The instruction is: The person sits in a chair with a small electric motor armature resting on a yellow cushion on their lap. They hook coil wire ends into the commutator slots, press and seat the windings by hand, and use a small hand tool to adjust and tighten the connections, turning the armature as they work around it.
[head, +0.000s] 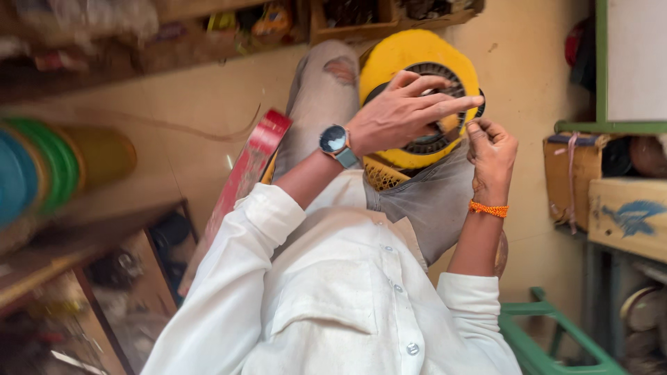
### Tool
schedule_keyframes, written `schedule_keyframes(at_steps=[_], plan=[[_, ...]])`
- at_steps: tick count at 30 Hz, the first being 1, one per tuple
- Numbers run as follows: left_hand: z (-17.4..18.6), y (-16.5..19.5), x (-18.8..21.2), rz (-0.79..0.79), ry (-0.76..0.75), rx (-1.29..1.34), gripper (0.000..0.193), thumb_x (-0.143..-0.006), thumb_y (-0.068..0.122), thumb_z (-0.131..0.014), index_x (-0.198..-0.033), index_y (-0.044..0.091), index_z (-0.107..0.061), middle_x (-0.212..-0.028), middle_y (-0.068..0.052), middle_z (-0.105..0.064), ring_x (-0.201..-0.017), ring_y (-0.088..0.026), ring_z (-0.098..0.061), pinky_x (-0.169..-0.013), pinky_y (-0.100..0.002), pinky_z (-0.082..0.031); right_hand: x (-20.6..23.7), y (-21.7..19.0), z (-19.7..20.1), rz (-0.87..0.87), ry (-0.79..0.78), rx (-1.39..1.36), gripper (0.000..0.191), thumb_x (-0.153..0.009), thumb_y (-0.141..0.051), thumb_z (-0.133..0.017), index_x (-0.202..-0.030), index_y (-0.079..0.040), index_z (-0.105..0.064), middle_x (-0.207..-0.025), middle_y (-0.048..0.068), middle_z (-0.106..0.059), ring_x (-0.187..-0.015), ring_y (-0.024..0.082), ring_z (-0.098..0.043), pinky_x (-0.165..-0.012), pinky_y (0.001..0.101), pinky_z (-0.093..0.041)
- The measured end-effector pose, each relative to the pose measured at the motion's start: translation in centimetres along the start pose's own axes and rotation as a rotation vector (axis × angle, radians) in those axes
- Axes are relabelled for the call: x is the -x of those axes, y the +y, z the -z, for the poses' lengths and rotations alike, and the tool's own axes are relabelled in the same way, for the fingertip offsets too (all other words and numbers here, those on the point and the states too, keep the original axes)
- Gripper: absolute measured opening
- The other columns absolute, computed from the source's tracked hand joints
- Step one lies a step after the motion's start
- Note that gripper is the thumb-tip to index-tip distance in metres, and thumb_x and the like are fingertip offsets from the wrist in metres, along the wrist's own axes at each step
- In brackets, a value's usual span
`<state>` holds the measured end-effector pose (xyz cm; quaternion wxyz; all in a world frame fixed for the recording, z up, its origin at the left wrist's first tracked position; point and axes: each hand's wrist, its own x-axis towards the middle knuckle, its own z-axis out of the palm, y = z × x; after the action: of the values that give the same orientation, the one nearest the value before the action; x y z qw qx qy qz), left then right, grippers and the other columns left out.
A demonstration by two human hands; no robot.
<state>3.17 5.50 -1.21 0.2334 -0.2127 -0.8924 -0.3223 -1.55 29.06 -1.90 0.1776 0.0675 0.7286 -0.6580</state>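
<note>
Yellow disc (pixel 410 52): rigid plastic round with a dark ribbed ring, resting on the person's lap; likely light, best gripped at the rim.
Left hand (pixel 406 111): fingers spread flat across the disc.
Right hand (pixel 492 149): pinched shut at the disc's edge, on something too small to tell.
Wooden boxes (pixel 629 212): right of the disc, contents unseen.

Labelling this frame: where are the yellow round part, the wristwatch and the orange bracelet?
yellow round part (pixel 410 52), head view, upper yellow rim.
wristwatch (pixel 333 139), head view, dial face.
orange bracelet (pixel 488 208), head view, beaded band.

The round fan housing (pixel 417 55) rests on the lap, left hand (pixel 399 111) on it (right hand (pixel 492 149) beside).
</note>
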Motion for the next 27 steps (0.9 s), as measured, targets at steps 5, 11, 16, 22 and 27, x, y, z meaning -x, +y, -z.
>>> schedule_keyframes(at_steps=[5,11,16,22,27], plan=[[1.1,-1.1,-5.2,0.038,-0.506,0.048,0.087,-0.091,0.020,-0.079,-0.164,0.029,-0.032,-0.099,0.006,-0.072,-0.097,-0.015,-0.063,-0.091,-0.034,-0.039,1.5,-2.0,3.3,-0.006,0.010,-0.024,0.015,-0.095,-0.008,-0.073,-0.104,0.004,-0.072,-0.072,-0.005,-0.057,-0.054,0.001,-0.040,-0.048,0.0204,-0.028],[0.6,-0.6,-8.2,-0.061,-0.488,0.185,0.102,-0.078,0.008,-0.075,-0.164,0.020,-0.023,-0.114,0.008,-0.076,-0.101,-0.019,-0.063,-0.094,-0.037,-0.043,3.9,-4.4,4.3,0.047,-0.023,0.096,0.017,-0.094,-0.009,-0.073,-0.104,0.005,-0.074,-0.072,-0.009,-0.054,-0.061,0.000,-0.040,-0.053,0.0196,-0.031],[0.4,-0.6,-8.0,-0.086,-0.496,0.178,0.099,-0.079,0.005,-0.073,-0.164,0.018,-0.024,-0.118,0.008,-0.076,-0.101,-0.020,-0.062,-0.097,-0.035,-0.046,5.8,-4.7,1.6,0.112,-0.083,0.219,0.012,-0.096,-0.008,-0.073,-0.103,0.001,-0.076,-0.070,-0.005,-0.054,-0.063,0.001,-0.040,-0.053,0.0213,-0.031],[0.2,-1.2,-6.2,-0.036,-0.480,0.200,0.091,-0.082,0.013,-0.078,-0.161,0.021,-0.032,-0.121,0.012,-0.075,-0.101,-0.021,-0.060,-0.098,-0.034,-0.047,6.3,-1.9,-3.0,0.608,0.060,0.686,0.010,-0.093,-0.003,-0.072,-0.103,-0.004,-0.077,-0.091,0.014,-0.075,-0.078,0.025,-0.072,-0.071,0.0354,-0.057],[-0.1,-0.1,-1.9,-0.104,-0.127,0.049,0.072,-0.085,0.012,-0.078,-0.149,0.024,-0.047,-0.134,0.002,-0.065,-0.120,-0.024,-0.057,-0.107,-0.039,-0.043,7.2,-0.9,-3.5,0.615,0.037,0.642,0.015,-0.091,0.002,-0.069,-0.105,0.000,-0.074,-0.096,0.018,-0.074,-0.084,0.034,-0.073,-0.074,0.0398,-0.057]])
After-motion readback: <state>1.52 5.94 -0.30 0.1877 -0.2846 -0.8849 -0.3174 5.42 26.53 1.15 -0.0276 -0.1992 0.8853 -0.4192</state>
